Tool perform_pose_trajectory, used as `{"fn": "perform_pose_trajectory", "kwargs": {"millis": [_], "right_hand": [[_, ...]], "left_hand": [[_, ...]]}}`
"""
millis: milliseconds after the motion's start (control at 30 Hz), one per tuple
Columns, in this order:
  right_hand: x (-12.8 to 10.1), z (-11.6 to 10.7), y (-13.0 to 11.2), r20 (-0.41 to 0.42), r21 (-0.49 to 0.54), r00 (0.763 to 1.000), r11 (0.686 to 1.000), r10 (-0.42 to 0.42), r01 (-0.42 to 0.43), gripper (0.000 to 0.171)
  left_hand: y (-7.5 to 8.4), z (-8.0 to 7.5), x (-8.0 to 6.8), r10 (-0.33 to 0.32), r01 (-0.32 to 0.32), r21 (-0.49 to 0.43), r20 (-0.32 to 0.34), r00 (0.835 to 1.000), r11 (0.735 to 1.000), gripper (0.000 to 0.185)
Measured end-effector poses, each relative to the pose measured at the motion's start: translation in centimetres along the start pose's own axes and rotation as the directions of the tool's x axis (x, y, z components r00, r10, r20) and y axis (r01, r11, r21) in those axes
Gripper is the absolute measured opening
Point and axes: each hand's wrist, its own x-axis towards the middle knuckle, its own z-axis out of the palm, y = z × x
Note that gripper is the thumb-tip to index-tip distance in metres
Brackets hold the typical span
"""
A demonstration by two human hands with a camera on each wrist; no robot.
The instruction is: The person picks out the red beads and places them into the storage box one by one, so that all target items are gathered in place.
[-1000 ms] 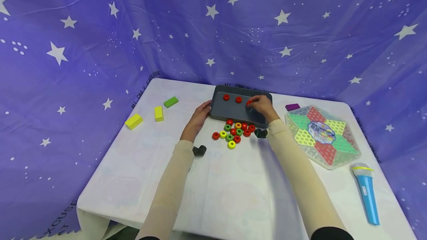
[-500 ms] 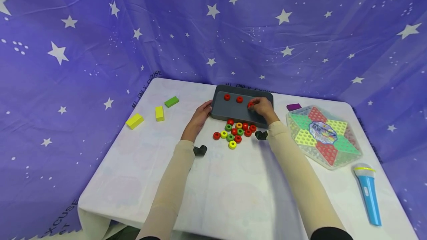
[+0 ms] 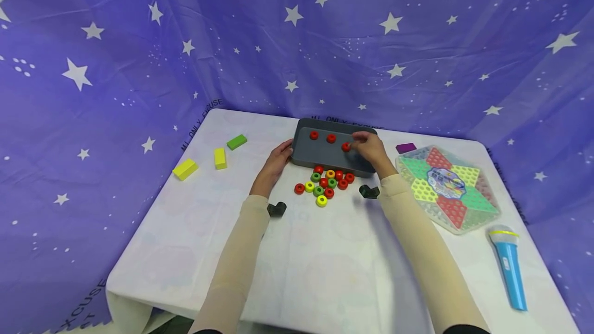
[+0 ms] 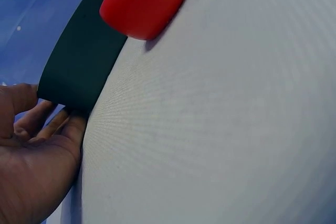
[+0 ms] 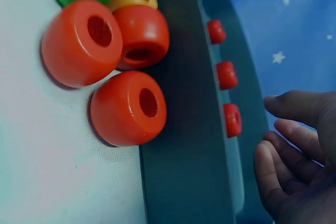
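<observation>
red beads (image 3: 330, 138), three in a row, lie in the dark tray (image 3: 320, 156) at upper centre of the worktop (image 3: 325, 262); the right hand (image 3: 368, 147) hovers just right of the third, fingers (image 5: 294, 106) loose and holding nothing, while the left hand (image 3: 278, 161) rests relaxed fingers against the tray's left edge

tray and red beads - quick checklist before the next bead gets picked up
1. Right hand free of the third red bead: ok, fingers relaxed beside it.
2. Three red beads in a row in the tray: ok.
3. Left hand steadying the tray's left edge: ok, fingers touch it.
4. Red beads left in the loose pile: ok, several.
5. Path from tray to pile unobstructed: ok.
6. Beads lying flat in the tray: cannot tell.
</observation>
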Motion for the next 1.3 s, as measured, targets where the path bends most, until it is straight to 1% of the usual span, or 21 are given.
{"fn": "perform_pose_trajectory", "kwargs": {"millis": [133,300,467,600,767,1000,1133,1300], "right_hand": [[-0.8,-0.6,-0.2,-0.026,0.07,0.999,0.997,-0.029,0.031,0.047],[-2.1,-1.2,-0.4,-0.039,0.166,0.997,0.984,-0.064,0.07,0.045],[-3.8,-1.4,-0.6,-0.049,0.239,0.997,0.968,-0.066,0.076,0.042],[-5.3,-1.2,-0.7,-0.042,0.243,0.995,0.966,-0.086,0.094,0.041],[-7.2,-0.9,-0.1,-0.041,0.192,0.991,0.973,-0.126,0.131,0.044],[-9.6,-0.8,1.1,-0.063,0.186,0.99,0.974,-0.123,0.133,0.043],[-10.3,-0.3,2.0,-0.042,0.196,0.989,0.969,-0.145,0.151,0.043],[-11.1,0.8,3.1,0.006,0.202,0.99,0.97,-0.138,0.134,0.042]], "left_hand": [[0.1,-0.2,0.0,-0.003,0.003,0.002,-0.012,1.0,1.0,0.044],[0.3,-0.3,0.2,-0.002,0.002,0.006,-0.022,1.0,1.0,0.044],[0.3,-0.4,0.3,-0.011,0.012,0.026,-0.029,1.0,1.0,0.044],[0.4,-0.4,0.3,-0.016,0.017,0.032,-0.028,0.999,0.999,0.044],[0.5,-0.3,0.3,-0.014,0.015,0.029,-0.033,0.999,0.999,0.044],[0.5,0.0,0.3,-0.018,0.019,0.046,-0.025,1.0,0.999,0.044],[0.3,0.0,0.2,-0.012,0.013,0.027,-0.027,1.0,1.0,0.044],[-0.1,0.1,0.2,-0.01,0.01,0.021,-0.015,1.0,1.0,0.044]]}}
